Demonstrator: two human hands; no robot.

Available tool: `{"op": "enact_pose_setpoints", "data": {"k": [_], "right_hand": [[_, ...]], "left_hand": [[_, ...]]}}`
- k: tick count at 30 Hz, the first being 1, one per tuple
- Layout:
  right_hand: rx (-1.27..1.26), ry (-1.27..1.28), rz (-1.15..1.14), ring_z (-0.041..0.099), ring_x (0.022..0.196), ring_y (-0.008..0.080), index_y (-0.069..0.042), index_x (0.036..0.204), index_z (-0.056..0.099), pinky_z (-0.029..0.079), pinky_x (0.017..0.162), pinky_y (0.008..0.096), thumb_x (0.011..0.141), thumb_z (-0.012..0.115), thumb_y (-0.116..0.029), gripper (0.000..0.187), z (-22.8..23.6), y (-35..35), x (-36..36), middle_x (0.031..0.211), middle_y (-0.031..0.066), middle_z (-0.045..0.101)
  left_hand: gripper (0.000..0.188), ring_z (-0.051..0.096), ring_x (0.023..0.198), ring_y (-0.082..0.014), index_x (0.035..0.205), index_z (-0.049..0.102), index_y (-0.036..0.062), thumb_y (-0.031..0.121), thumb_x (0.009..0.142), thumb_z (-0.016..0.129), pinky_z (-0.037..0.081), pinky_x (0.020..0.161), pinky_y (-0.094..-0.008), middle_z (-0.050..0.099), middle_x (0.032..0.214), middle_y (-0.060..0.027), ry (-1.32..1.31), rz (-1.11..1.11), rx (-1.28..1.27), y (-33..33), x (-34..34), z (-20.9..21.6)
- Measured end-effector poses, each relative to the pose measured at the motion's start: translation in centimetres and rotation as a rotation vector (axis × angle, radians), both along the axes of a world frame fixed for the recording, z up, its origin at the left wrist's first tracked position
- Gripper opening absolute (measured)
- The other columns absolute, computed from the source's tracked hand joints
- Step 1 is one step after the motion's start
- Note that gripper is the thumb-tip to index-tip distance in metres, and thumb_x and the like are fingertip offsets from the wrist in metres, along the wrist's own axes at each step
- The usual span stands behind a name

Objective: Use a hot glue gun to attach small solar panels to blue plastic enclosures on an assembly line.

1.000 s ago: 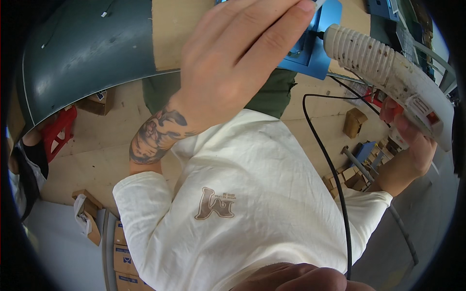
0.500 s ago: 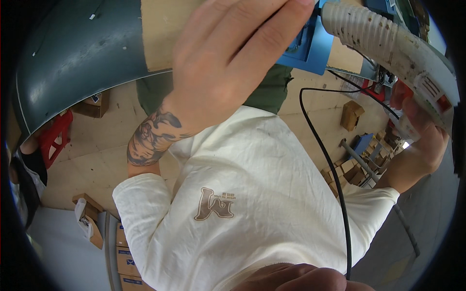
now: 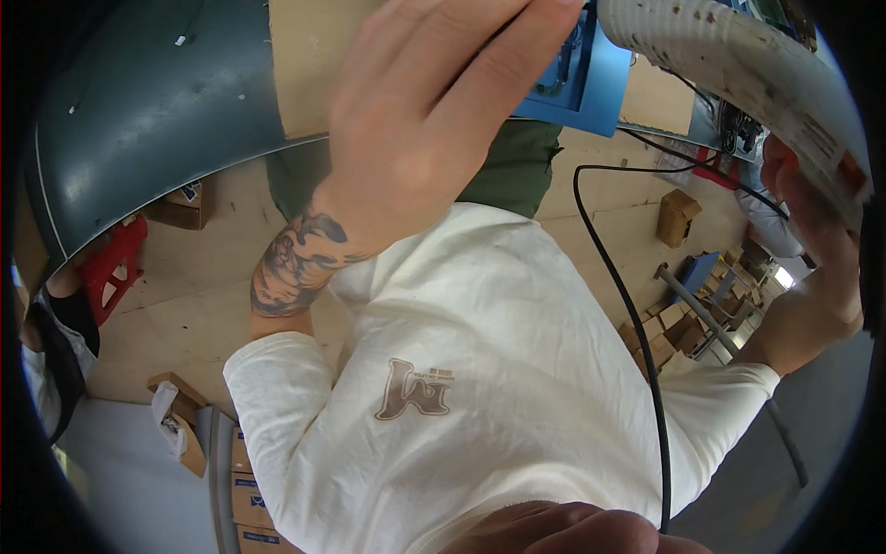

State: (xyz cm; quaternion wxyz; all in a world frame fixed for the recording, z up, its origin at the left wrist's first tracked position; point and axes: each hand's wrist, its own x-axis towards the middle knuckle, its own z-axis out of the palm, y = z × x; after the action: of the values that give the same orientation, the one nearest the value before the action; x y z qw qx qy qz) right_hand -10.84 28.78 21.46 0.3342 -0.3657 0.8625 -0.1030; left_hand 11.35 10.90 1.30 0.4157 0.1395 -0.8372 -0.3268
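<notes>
My left hand [image 3: 406, 129] reaches up over a blue fixture [image 3: 591, 88], its fingers drawn together at the top edge. What they pinch, if anything, is hidden there. A stained white tool with a ribbed front, which looks like an electric screwdriver [image 3: 701, 42], slants in from the right. Its dark tip ends right beside my left fingertips. My right hand [image 3: 821, 231] is closed around the tool's rear part, partly hidden behind it. Inside the fixture's recess lies a small part [image 3: 554, 83], mostly covered by my left hand.
The fixture stands on a brown board [image 3: 300, 74] on the dark green table [image 3: 157, 111]. A black cable [image 3: 614, 268] hangs down in front of my shirt. Cardboard boxes [image 3: 678, 219] lie on the floor, and a red stool [image 3: 115, 268] stands at the left, beside another person.
The screwdriver has tilted and shifted slightly upward and left at its front. My right hand has moved a little to the right. My left hand stays nearly in place.
</notes>
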Motion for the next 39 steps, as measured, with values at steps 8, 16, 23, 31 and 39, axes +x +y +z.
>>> {"op": "enact_pose_setpoints", "data": {"k": [8, 16, 23, 31, 39], "right_hand": [[-0.289, -0.105, 0.027, 0.064, 0.081, 0.0221, 0.004, 0.117, 0.056, 0.051, 0.077, 0.0336, 0.083, 0.063, -0.029, 0.048, 0.4, 1.2, -0.5, 0.104, 0.0202, 0.064], [-0.924, -0.774, 0.017, 0.059, 0.063, 0.0189, 0.004, 0.113, 0.052, 0.047, 0.088, 0.0433, 0.080, 0.056, -0.030, 0.048, -8.9, 6.7, -2.3, 0.102, 0.0233, 0.060], [-1.124, -1.094, -0.204, 0.057, 0.054, 0.0203, 0.001, 0.105, 0.050, 0.045, 0.083, 0.0396, 0.078, 0.057, -0.026, 0.039, -16.8, 8.8, 1.0, 0.087, 0.0191, 0.059], [-1.269, -1.206, -0.277, 0.058, 0.052, 0.0209, 0.001, 0.110, 0.049, 0.041, 0.089, 0.0456, 0.079, 0.057, -0.024, 0.041, -20.5, 9.1, 2.4, 0.095, 0.0231, 0.058], [-1.258, -1.329, -0.409, 0.058, 0.051, 0.0232, 0.005, 0.100, 0.056, 0.050, 0.082, 0.0477, 0.071, 0.061, -0.025, 0.042, -21.8, 8.4, 3.2, 0.090, 0.0281, 0.062]], "left_hand": [[0.044, 0.063, 0.111, -0.0280, 0.129, 0.058, -0.0001, -0.013, 0.086, 0.055, 0.046, 0.098, -0.0343, 0.066, 0.120, -0.0136, 0.023, -0.035, -0.138, 0.2, -0.3, 0.0], [0.043, 0.063, 0.106, -0.0256, 0.119, 0.066, 0.0036, -0.004, 0.077, 0.063, 0.048, 0.084, -0.0327, 0.067, 0.117, -0.0085, 0.029, -0.033, -0.355, -0.4, -0.1, -0.2], [0.046, 0.058, 0.104, -0.0182, 0.116, 0.068, 0.0129, 0.005, 0.071, 0.068, 0.036, 0.085, -0.0329, 0.063, 0.123, -0.0003, -0.255, -0.011, -0.683, -0.6, 0.0, 1.8], [0.043, 0.057, 0.101, -0.0179, 0.116, 0.068, 0.0115, 0.009, 0.073, 0.068, 0.034, 0.083, -0.0331, 0.064, 0.123, 0.0005, -0.373, -0.047, -0.739, 0.2, -0.2, 3.2], [0.044, 0.058, 0.103, -0.0195, 0.116, 0.066, 0.0075, 0.003, 0.073, 0.067, 0.037, 0.084, -0.0348, 0.063, 0.125, -0.0025, -0.396, -0.096, -0.705, 0.4, -0.4, 2.9]]}}
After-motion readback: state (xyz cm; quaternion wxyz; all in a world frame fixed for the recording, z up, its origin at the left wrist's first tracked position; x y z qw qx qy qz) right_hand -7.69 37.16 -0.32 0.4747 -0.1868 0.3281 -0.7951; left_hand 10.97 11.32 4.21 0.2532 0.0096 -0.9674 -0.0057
